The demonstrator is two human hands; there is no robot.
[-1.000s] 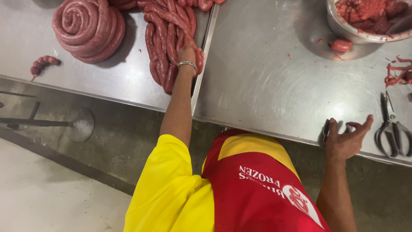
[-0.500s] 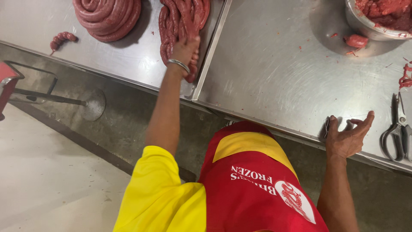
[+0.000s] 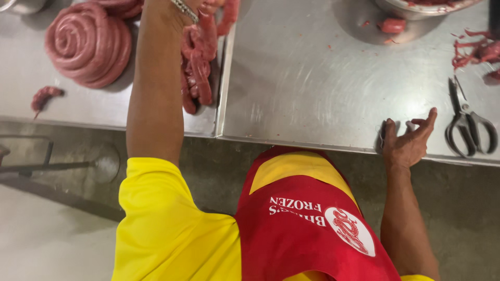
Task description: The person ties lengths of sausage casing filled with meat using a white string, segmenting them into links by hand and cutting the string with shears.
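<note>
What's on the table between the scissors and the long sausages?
Mostly bare steel. The head view shows only the right hand resting at the table's near edge between the scissors and sausage links.

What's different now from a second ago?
The left hand has reached further up the sausage links, now mostly past the frame's top edge. The right hand stays open on the table edge; scissors and coiled sausage unmoved.

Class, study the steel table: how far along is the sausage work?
Done: one sausage coil lies wound on the table. In hand: the left arm reaches into a bunch of sausage links; the hand itself is out of view. The right hand rests open at the table's edge. Left: meat scraps, scissors unused.
</note>
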